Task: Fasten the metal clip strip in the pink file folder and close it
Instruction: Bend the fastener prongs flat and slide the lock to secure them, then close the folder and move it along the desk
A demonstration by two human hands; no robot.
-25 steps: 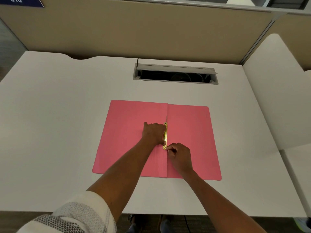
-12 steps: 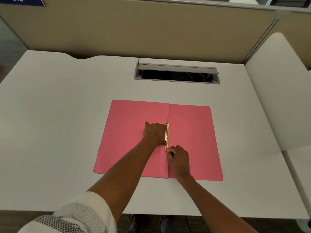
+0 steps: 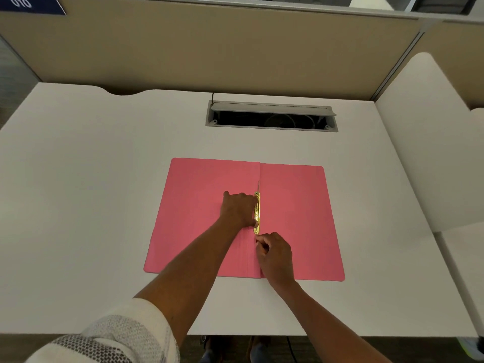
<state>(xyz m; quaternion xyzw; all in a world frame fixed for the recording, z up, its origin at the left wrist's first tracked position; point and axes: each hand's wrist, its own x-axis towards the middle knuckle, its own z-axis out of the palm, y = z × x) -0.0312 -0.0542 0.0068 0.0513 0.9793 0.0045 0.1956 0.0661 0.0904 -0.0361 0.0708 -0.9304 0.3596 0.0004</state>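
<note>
From my remote view the white tabletop (image 3: 91, 205) fills most of the picture, backed by a tan partition (image 3: 209, 48) with a blue label (image 3: 28, 3) in its upper left corner. A grey cable slot (image 3: 271, 117) is cut into the tabletop near the partition, its lid tipped up. A second white surface (image 3: 432, 153) stands to the right.

In the middle of the tabletop I see the pink file folder (image 3: 296, 218), lying open and flat, both covers spread to either side of the centre fold. The metal clip strip (image 3: 257, 212), gold in colour, lies along that fold, roughly at mid-height of the folder.

The left hand (image 3: 239, 209) rests palm down on the left cover, its fingers (image 3: 254, 223) curled against the strip's left edge, pressing on it rather than gripping it. The right hand (image 3: 275, 254) sits just below the strip's near end, fingers bunched together in a pinch at the fold; whether they hold a part of the strip I cannot tell. A pale patterned sleeve (image 3: 117, 334) covers the left upper arm.
</note>
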